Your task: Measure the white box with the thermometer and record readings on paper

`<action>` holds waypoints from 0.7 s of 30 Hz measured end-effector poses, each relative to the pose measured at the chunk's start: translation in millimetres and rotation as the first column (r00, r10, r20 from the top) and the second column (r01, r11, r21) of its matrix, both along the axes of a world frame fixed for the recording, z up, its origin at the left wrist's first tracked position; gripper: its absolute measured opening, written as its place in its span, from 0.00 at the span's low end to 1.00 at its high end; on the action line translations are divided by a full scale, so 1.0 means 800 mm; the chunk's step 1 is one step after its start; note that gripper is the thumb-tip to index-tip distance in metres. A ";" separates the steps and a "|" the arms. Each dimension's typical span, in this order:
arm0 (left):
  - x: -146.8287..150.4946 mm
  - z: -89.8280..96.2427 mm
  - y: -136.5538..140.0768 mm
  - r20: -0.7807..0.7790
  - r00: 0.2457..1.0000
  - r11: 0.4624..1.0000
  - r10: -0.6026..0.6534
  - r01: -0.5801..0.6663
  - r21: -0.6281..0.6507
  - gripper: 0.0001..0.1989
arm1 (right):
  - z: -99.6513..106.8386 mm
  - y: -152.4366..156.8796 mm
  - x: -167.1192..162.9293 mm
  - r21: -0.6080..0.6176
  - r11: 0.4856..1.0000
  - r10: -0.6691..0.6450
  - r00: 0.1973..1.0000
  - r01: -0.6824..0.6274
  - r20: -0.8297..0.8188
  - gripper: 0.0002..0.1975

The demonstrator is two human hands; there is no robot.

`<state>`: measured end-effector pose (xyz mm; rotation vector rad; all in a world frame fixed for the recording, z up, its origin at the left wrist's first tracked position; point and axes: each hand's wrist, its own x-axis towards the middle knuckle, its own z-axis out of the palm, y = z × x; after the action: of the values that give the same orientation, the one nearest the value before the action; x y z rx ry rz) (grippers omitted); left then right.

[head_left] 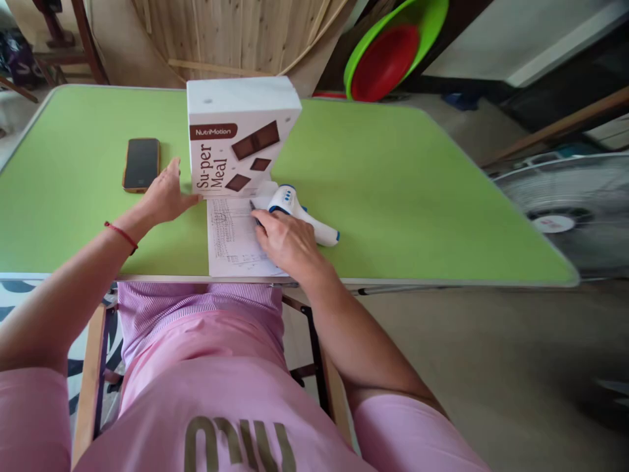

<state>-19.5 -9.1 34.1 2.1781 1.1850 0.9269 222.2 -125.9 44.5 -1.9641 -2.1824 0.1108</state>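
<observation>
Green table [403,190], white box [236,137], wooden panel [250,33] behind, fan [555,223] at right

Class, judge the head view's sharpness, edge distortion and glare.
Head view: the white cardboard box is crisp enough to read, but the white paper covered in fine dark marks is not; head view: the pale, round wire-guarded fan looks stretched and soft towards the right edge; head view: lighting is diffuse, with no harsh glare on the flat green tabletop.

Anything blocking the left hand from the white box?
Nothing visible. The left hand has its thumb at the lower-left edge of the white box; the phone lies on the hand's other side.
</observation>
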 end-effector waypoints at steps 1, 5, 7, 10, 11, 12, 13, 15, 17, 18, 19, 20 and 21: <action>-0.004 0.005 -0.020 -0.074 0.997 0.999 0.031 -0.031 -0.007 0.39 | -0.002 0.000 0.004 0.006 1.000 0.014 0.999 -0.014 -0.041 0.16; 0.005 0.015 -0.117 -0.507 0.861 0.997 0.043 -0.006 0.074 0.33 | -0.015 -0.003 0.027 0.098 0.991 0.123 0.901 -0.090 -0.416 0.15; 0.020 0.008 -0.159 -0.498 0.866 0.975 -0.047 0.149 0.166 0.31 | -0.022 -0.005 0.032 0.156 0.977 0.213 0.748 -0.147 -0.629 0.14; 0.040 -0.013 -0.194 -0.475 0.875 0.901 -0.092 0.276 0.335 0.32 | -0.035 -0.007 0.022 0.279 0.954 0.295 0.480 -0.106 -0.826 0.19; 0.045 -0.020 -0.199 -0.476 0.876 0.894 -0.075 0.271 0.357 0.31 | -0.039 -0.007 0.016 0.313 0.949 0.305 0.411 -0.049 -0.859 0.21; 0.048 -0.026 -0.201 -0.480 0.876 0.890 -0.039 0.249 0.383 0.30 | -0.042 -0.007 0.008 0.332 0.943 0.305 0.359 0.014 -0.882 0.20; 0.050 -0.031 -0.202 -0.486 0.874 0.885 0.001 0.226 0.407 0.28 | -0.045 -0.007 0.001 0.337 0.939 0.299 0.324 0.068 -0.898 0.20; 0.052 -0.037 -0.200 -0.493 0.868 0.865 0.066 0.196 0.461 0.24 | -0.048 -0.008 -0.012 0.321 0.940 0.277 0.291 0.118 -0.916 0.21; 0.052 -0.040 -0.199 -0.494 0.865 0.848 0.083 0.199 0.492 0.22 | -0.049 -0.011 -0.020 0.284 0.953 0.245 0.283 0.105 -0.927 0.24; 0.051 -0.041 -0.198 -0.493 0.866 0.845 0.081 0.203 0.495 0.22 | -0.048 -0.013 -0.023 0.254 0.963 0.219 0.283 0.095 -0.934 0.24; 0.051 -0.041 -0.198 -0.491 0.867 0.846 0.079 0.202 0.493 0.21 | -0.048 -0.015 -0.025 0.218 0.972 0.185 0.282 0.091 -0.942 0.23; 0.051 -0.042 -0.198 -0.490 0.868 0.849 0.078 0.200 0.489 0.21 | -0.047 -0.016 -0.026 0.184 0.978 0.150 0.284 0.098 -0.947 0.22; 0.051 -0.043 -0.198 -0.488 0.870 0.852 0.077 0.197 0.486 0.21 | -0.046 -0.017 -0.026 0.158 0.981 0.117 0.295 0.116 -0.948 0.20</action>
<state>21.6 -167.6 -0.2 3.0190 1.1570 0.7410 201.2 -139.6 7.8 -1.1630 -1.2453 0.8213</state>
